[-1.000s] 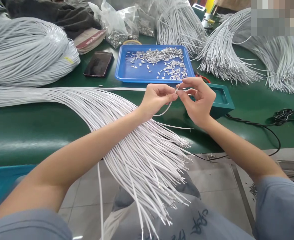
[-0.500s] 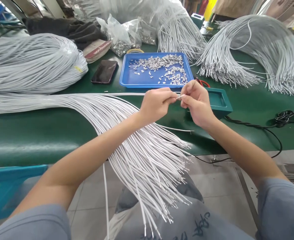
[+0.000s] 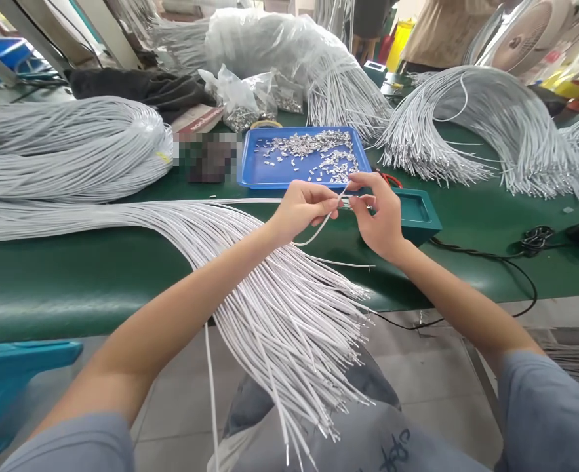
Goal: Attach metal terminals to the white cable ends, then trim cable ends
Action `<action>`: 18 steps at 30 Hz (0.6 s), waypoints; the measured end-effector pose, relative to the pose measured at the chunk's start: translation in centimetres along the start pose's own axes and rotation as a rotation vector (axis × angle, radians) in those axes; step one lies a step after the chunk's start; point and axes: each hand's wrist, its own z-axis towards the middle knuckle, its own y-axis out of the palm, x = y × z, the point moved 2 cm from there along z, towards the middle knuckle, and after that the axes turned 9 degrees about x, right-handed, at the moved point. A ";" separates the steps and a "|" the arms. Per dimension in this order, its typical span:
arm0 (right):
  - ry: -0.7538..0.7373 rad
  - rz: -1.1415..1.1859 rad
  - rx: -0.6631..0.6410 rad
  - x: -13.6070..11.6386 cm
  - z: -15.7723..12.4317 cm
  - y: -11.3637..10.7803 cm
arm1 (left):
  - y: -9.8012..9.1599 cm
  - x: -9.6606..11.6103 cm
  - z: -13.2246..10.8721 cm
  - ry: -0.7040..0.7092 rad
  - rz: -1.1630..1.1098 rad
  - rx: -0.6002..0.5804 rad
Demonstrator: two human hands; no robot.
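Note:
My left hand (image 3: 306,206) pinches a thin white wire (image 3: 321,229) between thumb and fingers, just in front of the blue tray. The wire loops below this hand, and its end slants up to the right fingertips. My right hand (image 3: 378,215) is closed close by, with its index finger and thumb at the wire ends. A small shiny bit shows between the hands, too small to make out. Under my left forearm a thick bundle of white wires (image 3: 279,295) fans out over the table edge, its ends bare-tipped. Small metal terminals (image 3: 313,142) lie scattered in the blue tray (image 3: 269,176).
A green box-like device (image 3: 419,213) stands beside my right hand, its black cable (image 3: 490,251) running right. Coiled wire bundles lie left (image 3: 73,147) and right (image 3: 486,98). Behind the tray are plastic bags of metal parts (image 3: 242,105). A blue stool (image 3: 18,367) is at lower left.
The fingertips, close together before, are now slightly apart, with a wire end raised between them and a loop hanging below my left hand. The camera view has tilted up a little.

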 end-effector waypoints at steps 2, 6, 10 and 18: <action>-0.132 -0.138 -0.018 0.0 0.0 -0.1 | -0.2 0.0 0.2 -0.121 -0.082 -0.029; -0.296 -0.355 -0.085 0.0 0.2 -0.2 | -0.4 0.0 0.4 -0.271 -0.164 -0.026; -0.319 -0.432 -0.144 0.0 0.5 -0.3 | -0.3 -0.1 0.4 -0.341 -0.185 -0.033; -0.272 -0.424 -0.232 0.3 1.0 -0.6 | -0.2 -0.7 0.4 -0.482 -0.213 -0.067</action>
